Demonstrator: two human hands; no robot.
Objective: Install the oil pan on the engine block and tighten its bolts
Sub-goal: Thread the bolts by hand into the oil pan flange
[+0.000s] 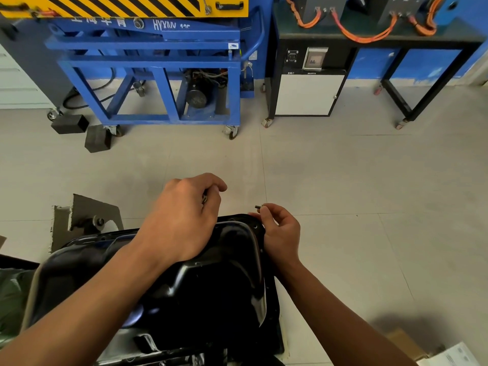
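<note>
A glossy black oil pan [224,273] lies on the engine block at the bottom centre, its flange with bolt holes running along the far and right edges. My right hand [281,231] pinches a small dark bolt [258,207] just above the flange's far right corner. My left hand [184,217] hovers over the pan's far edge with fingers curled round small metal bolts [204,198], mostly hidden in the fist. The engine block beneath the pan is largely hidden.
A grey metal bracket [87,220] stands left of the pan. A blue wheeled stand [158,83] and two black foam blocks [79,130] sit at the back left, a black bench with orange cables [369,35] at the back right. Papers [449,355] lie bottom right.
</note>
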